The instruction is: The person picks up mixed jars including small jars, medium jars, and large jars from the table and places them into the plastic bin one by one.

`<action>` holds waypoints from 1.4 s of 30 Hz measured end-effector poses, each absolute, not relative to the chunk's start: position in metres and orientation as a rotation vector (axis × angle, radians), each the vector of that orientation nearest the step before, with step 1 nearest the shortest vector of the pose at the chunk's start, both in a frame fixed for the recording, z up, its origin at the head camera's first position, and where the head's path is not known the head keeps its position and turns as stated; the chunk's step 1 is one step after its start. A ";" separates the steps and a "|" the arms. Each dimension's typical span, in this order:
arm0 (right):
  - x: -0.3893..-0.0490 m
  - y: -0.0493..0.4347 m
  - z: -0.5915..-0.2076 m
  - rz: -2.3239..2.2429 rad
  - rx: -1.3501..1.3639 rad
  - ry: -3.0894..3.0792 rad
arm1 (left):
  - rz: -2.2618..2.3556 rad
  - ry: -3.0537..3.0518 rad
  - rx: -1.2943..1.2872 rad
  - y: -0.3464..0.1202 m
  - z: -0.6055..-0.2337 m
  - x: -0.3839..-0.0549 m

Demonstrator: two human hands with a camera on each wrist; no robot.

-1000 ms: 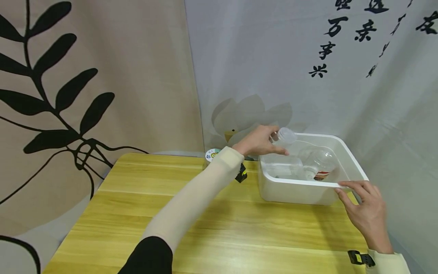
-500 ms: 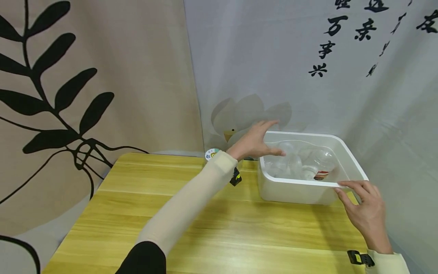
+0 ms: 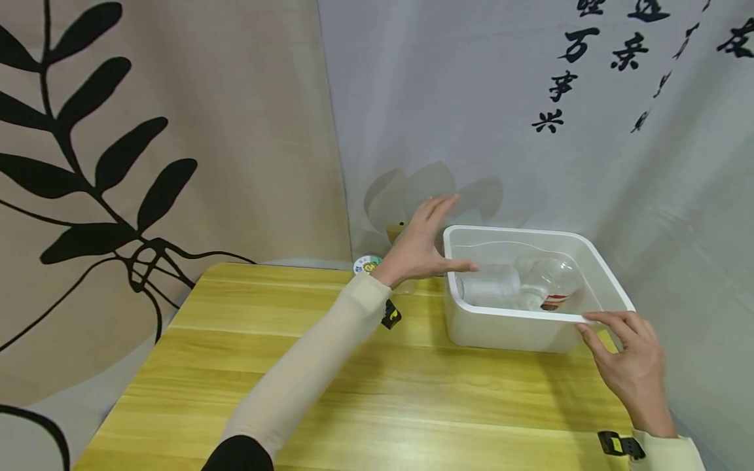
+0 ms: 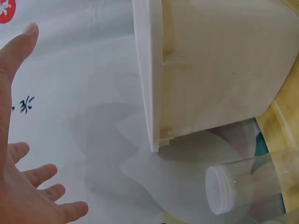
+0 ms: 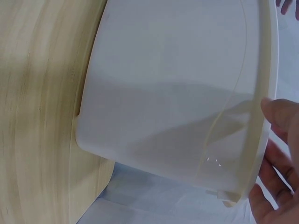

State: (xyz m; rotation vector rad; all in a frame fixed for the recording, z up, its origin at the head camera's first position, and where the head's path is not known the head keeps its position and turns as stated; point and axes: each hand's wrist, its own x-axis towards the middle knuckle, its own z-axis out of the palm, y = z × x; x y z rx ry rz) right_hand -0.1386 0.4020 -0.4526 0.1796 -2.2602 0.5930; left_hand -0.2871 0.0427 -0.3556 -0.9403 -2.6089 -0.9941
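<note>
My left hand (image 3: 417, 250) is held with its fingers spread just left of the white plastic bin (image 3: 518, 332), holding nothing. Its thumb overlaps the bin's left rim in the head view. My right hand (image 3: 633, 363) pinches the front right corner of the bin's rim, thumb outside and fingers over the edge, as the right wrist view also shows. Inside the bin lie a clear plastic jar (image 3: 487, 286) on its side and a clear plastic bottle (image 3: 552, 278) with a scrap of red and brown label. A transparent jar with a white lid (image 4: 220, 189) stands beside the bin in the left wrist view.
A container with a printed round lid (image 3: 366, 263) stands at the table's back edge, partly hidden behind my left wrist. The wooden table (image 3: 377, 392) runs back to a hanging cloth (image 3: 442, 98) with black characters, close behind the bin.
My left hand has let go of a clear plastic jar, which dropped into the bin, and has drawn back leftward with its fingers spread. My right hand stays on the rim.
</note>
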 end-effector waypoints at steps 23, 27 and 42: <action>-0.137 0.401 -0.450 0.567 0.158 -2.285 | -1.306 -2.562 -0.554 -0.005 -0.387 -0.285; -0.137 0.400 -0.450 0.562 0.153 -2.287 | -1.328 -2.542 -0.526 -0.016 -0.394 -0.286; -0.140 0.401 -0.452 0.576 0.145 -2.289 | -1.519 -2.488 -0.374 -0.053 -0.441 -0.288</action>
